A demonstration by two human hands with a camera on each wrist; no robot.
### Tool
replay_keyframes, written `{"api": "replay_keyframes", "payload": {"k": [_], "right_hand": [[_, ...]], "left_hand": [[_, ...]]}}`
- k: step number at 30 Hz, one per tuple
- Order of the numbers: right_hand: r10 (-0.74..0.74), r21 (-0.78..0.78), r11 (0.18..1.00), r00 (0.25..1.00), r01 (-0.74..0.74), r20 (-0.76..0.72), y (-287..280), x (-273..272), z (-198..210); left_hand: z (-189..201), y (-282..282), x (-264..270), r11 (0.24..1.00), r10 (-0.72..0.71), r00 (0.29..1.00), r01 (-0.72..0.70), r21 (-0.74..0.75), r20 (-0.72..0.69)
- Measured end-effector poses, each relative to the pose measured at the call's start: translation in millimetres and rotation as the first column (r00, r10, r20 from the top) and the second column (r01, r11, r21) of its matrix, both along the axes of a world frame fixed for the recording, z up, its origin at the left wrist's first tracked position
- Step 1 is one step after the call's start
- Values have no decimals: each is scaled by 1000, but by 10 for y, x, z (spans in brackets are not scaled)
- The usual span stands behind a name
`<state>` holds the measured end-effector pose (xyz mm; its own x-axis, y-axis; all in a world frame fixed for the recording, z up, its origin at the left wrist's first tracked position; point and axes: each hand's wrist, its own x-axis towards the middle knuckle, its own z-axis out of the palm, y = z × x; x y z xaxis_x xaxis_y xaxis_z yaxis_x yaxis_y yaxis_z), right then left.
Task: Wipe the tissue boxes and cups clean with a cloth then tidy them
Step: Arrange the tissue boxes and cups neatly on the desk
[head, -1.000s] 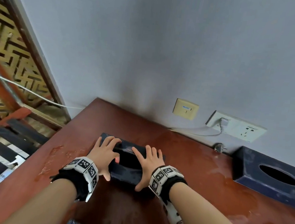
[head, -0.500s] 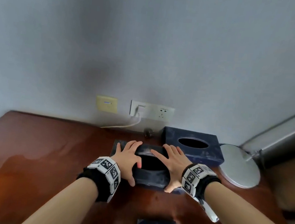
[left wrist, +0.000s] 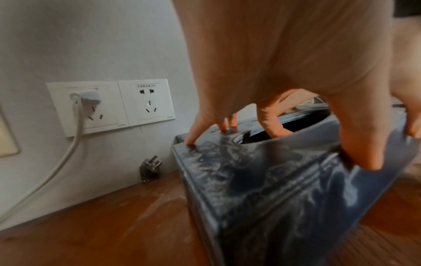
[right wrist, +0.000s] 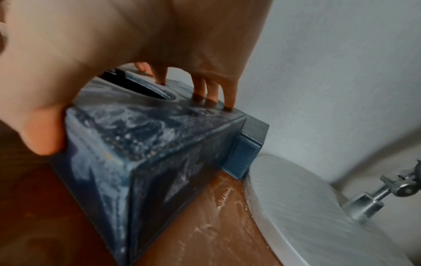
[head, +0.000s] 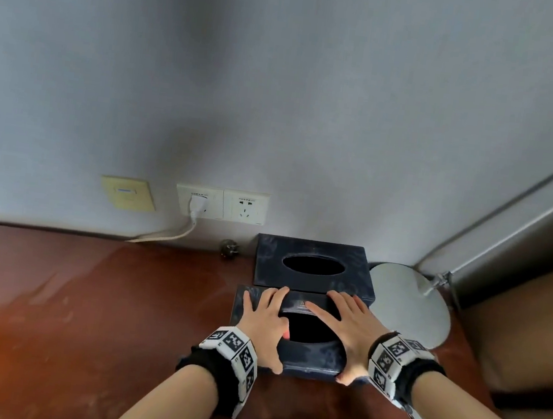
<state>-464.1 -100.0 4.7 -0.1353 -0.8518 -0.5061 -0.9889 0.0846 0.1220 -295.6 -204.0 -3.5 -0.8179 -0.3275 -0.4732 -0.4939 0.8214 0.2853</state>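
Sliding in from the desk's far left, the near tissue box (head: pixel 312 354) now sits flush against the second tissue box (head: pixel 313 265) by the wall, where a second ago the two were well apart; that looks like the tidying step closing out for the boxes. The left hand (head: pixel 263 325) and right hand (head: pixel 345 331) clamp the near box between them, one on each side of its oval opening; fingers spread over the top towards the far edge, thumbs hooked down the near face. Outward: the back box touches the lamp base (head: pixel 409 303) on its right; a loose plug (head: pixel 229 248) lies on the desk (head: pixel 86 291) to its left under the wall sockets (head: pixel 222 204); smears show on the wood; no cloth in view.
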Motion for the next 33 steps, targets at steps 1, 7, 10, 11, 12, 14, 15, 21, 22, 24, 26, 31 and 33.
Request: {"api": "replay_keyframes", "payload": {"k": [1, 7, 10, 11, 12, 14, 15, 21, 22, 24, 26, 31, 33], "right_hand": [[11, -2, 1000, 1000, -11, 2, -18, -36, -8], [45, -14, 999, 998, -44, 38, -13, -171, -52], [46, -27, 999, 999, -45, 26, 37, -218, -72], [42, -32, 999, 999, -41, 26, 45, -228, -77], [38, -37, 999, 999, -37, 27, 52, -239, -88], [36, -36, 999, 999, -35, 26, 74, -254, -123], [32, -28, 999, 999, -31, 27, 91, -255, -147], [-24, 6, 1000, 1000, 24, -4, 141, -161, -202], [-25, 23, 999, 1000, 25, -16, 130, -132, -176], [-22, 51, 998, 999, 23, -24, 89, -48, -94], [-9, 47, 999, 1000, 10, -14, 27, 83, 7], [-25, -51, 998, 997, 29, 75, -133, 630, 315], [-3, -77, 997, 997, 9, 79, -165, 931, 392]], "left_hand": [[-14, -8, -29, 1000, 5, 1000, -5, -1, 4], [-91, 21, -126, 1000, 7, 1000, -7, -16, 18], [-104, 50, -175, 1000, -7, 1000, 7, -20, 14], [-107, 55, -185, 1000, -11, 1000, 11, -23, 11], [-110, 56, -193, 1000, -14, 1000, 15, -25, 10], [-116, 57, -207, 999, -26, 1000, 27, -23, 9], [-120, 55, -216, 999, -36, 999, 36, -23, 6], [-132, 83, -169, 995, -68, 997, 66, -72, -19], [-131, 80, -127, 995, -60, 998, 57, -78, -30], [-99, 37, -9, 997, -21, 999, 17, -75, -49], [-19, -34, 146, 997, 22, 998, -27, -78, -64], [197, -160, 686, 989, 105, 988, -116, -93, -117], [248, -196, 969, 990, 127, 990, -131, -61, -68]]}}
